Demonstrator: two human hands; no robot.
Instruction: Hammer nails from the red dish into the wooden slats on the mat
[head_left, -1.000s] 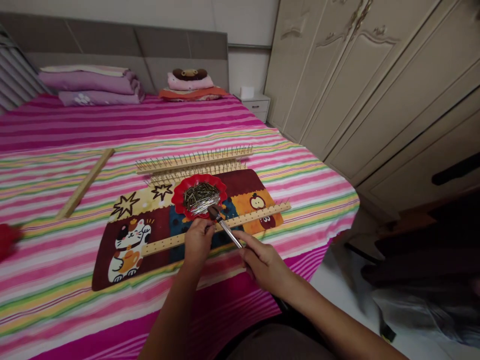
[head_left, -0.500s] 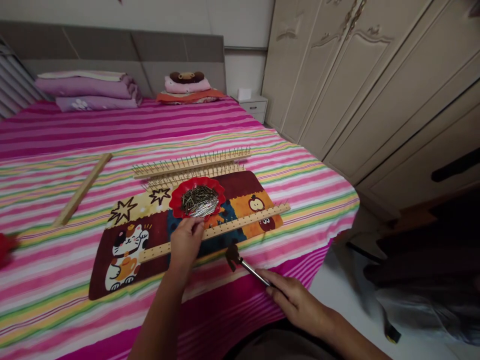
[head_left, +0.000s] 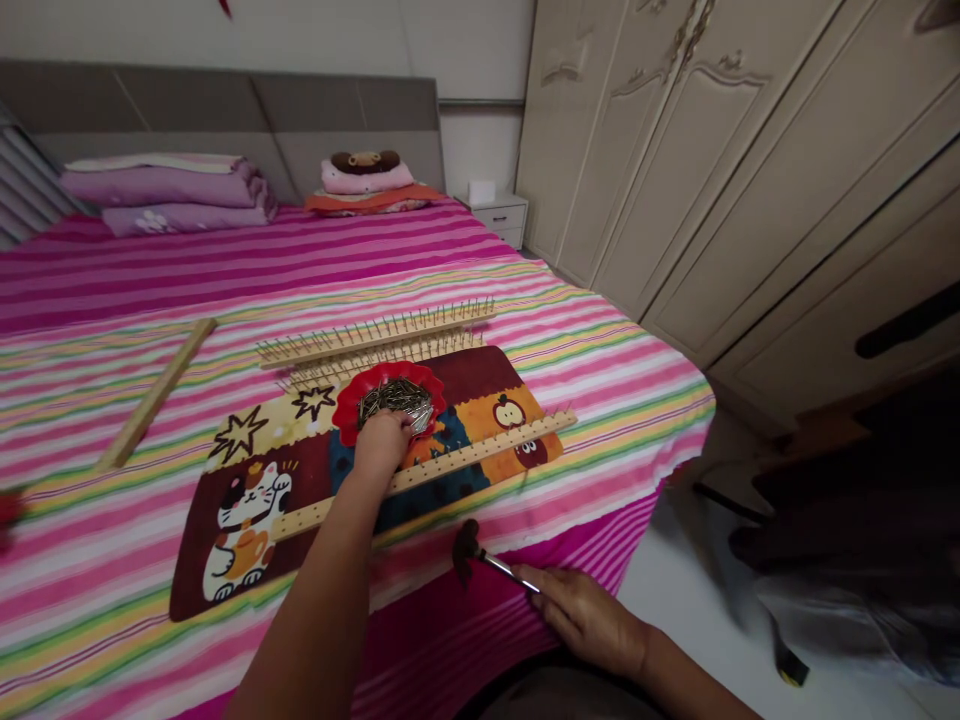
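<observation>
My left hand (head_left: 384, 440) reaches into the red scalloped bowl (head_left: 346, 400), its fingers bent down at the heap of nails (head_left: 401, 393). Whether a nail is between the fingertips I cannot make out. In my right hand (head_left: 589, 612) is a claw hammer (head_left: 466, 550), its dark head held low near the bed's front edge. Between the hands lies a pale wooden strip (head_left: 480, 450) with rows of holes and a few nails at its right part. Under it and the bowl is a patterned mat (head_left: 300, 450) with a cat drawing.
Behind the bowl lie wooden strips (head_left: 375, 338) bristling with upright nails. A plain wooden bar (head_left: 157, 395) rests on the striped bedspread to the left. Folded bedding (head_left: 165, 190) sits by the headboard; wardrobes (head_left: 675, 180) stand at the right.
My left hand has gone from the wooden strip up to the nails in the bowl. My right hand has drawn the hammer back and down, away from the strip.
</observation>
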